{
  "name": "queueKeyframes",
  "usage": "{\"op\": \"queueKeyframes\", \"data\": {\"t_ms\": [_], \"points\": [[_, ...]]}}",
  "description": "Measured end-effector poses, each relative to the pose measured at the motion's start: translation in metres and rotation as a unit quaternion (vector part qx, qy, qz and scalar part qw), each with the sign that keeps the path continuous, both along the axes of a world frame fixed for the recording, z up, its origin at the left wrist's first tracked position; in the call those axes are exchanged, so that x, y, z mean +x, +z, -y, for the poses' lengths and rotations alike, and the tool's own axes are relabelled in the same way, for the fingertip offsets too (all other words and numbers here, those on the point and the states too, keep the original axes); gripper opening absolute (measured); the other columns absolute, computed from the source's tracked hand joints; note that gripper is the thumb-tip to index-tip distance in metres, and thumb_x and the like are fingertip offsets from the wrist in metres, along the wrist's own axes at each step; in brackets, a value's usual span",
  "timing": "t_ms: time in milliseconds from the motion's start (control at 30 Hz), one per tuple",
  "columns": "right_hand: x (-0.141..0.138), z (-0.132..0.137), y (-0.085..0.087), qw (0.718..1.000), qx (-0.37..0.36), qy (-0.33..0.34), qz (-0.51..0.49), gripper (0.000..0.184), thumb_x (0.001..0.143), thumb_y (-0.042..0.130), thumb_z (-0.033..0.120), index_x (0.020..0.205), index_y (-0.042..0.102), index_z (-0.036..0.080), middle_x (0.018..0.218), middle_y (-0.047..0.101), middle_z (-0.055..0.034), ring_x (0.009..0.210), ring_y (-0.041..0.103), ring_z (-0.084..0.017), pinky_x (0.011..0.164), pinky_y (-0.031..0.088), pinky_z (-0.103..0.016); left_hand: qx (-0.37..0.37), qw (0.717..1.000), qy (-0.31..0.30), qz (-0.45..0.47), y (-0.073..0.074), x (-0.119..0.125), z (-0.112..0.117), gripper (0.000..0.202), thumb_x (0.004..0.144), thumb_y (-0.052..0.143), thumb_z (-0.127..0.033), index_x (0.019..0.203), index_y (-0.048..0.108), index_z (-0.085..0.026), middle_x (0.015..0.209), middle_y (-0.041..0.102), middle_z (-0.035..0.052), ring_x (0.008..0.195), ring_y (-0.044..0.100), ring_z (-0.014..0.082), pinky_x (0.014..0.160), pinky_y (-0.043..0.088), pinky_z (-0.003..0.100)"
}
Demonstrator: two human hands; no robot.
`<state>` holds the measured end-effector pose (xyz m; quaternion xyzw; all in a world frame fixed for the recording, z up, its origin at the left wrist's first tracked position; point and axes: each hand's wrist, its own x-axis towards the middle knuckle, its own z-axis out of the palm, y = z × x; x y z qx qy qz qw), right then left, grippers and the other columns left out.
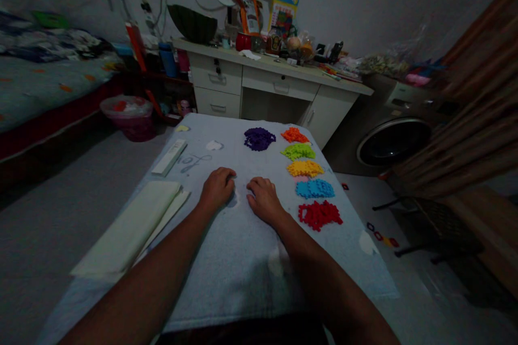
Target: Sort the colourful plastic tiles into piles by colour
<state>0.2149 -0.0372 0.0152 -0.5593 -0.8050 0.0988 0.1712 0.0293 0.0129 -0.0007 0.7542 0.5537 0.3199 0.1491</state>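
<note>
My left hand rests on the pale cloth-covered table with its fingers curled under. My right hand lies beside it, fingers bent down onto the cloth; I cannot see anything in either hand. To the right runs a row of small bead piles: orange, lime green, yellow, blue and red. A purple pile lies further back, ahead of my hands.
Folded pale sheets lie at the table's left, with a long white box, scissors and a small white piece behind them. A cluttered desk, washing machine, bed and pink bin surround the table.
</note>
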Motion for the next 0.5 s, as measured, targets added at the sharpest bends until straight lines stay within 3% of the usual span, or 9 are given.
{"op": "queueKeyframes", "data": {"t_ms": [200, 333, 433, 500], "points": [[-0.001, 0.0, -0.005, 1.0, 0.006, -0.003, -0.006, 0.028, 0.089, 0.059, 0.024, 0.116, 0.061, 0.022, 0.126, 0.056, -0.0083, 0.116, 0.046, -0.025, 0.099, 0.038, -0.042, 0.019, 0.997, -0.002, -0.077, 0.002, 0.005, 0.003, 0.027, 0.079, 0.048, -0.018, 0.097, 0.067, -0.019, 0.102, 0.067, 0.0091, 0.101, 0.059, 0.0256, 0.096, 0.046, 0.04], [0.008, 0.001, 0.01, 0.998, -0.037, 0.042, -0.024, 0.029, 0.087, 0.061, 0.022, 0.115, 0.062, 0.02, 0.126, 0.057, -0.0092, 0.115, 0.049, -0.024, 0.1, 0.039, -0.041, 0.036, 0.991, -0.004, -0.131, 0.004, 0.009, 0.007, 0.026, 0.081, 0.048, -0.019, 0.097, 0.068, -0.018, 0.105, 0.066, 0.0113, 0.1, 0.057, 0.0276, 0.094, 0.046, 0.041], [0.037, 0.009, 0.03, 0.992, -0.055, 0.066, -0.091, 0.028, 0.087, 0.06, 0.022, 0.114, 0.062, 0.018, 0.122, 0.061, -0.0088, 0.113, 0.054, -0.02, 0.1, 0.041, -0.037, 0.042, 0.986, -0.004, -0.162, 0.004, 0.011, 0.009, 0.026, 0.082, 0.048, -0.019, 0.1, 0.067, -0.018, 0.107, 0.064, 0.0119, 0.1, 0.055, 0.0284, 0.091, 0.046, 0.041], [0.071, 0.018, 0.042, 0.99, -0.026, 0.018, -0.137, 0.028, 0.087, 0.059, 0.023, 0.115, 0.062, 0.018, 0.118, 0.063, -0.0086, 0.111, 0.056, -0.019, 0.1, 0.041, -0.036, 0.045, 0.982, -0.008, -0.183, 0.004, 0.012, 0.009, 0.027, 0.084, 0.047, -0.019, 0.102, 0.067, -0.019, 0.107, 0.064, 0.0118, 0.1, 0.055, 0.0284, 0.091, 0.045, 0.04]]}}
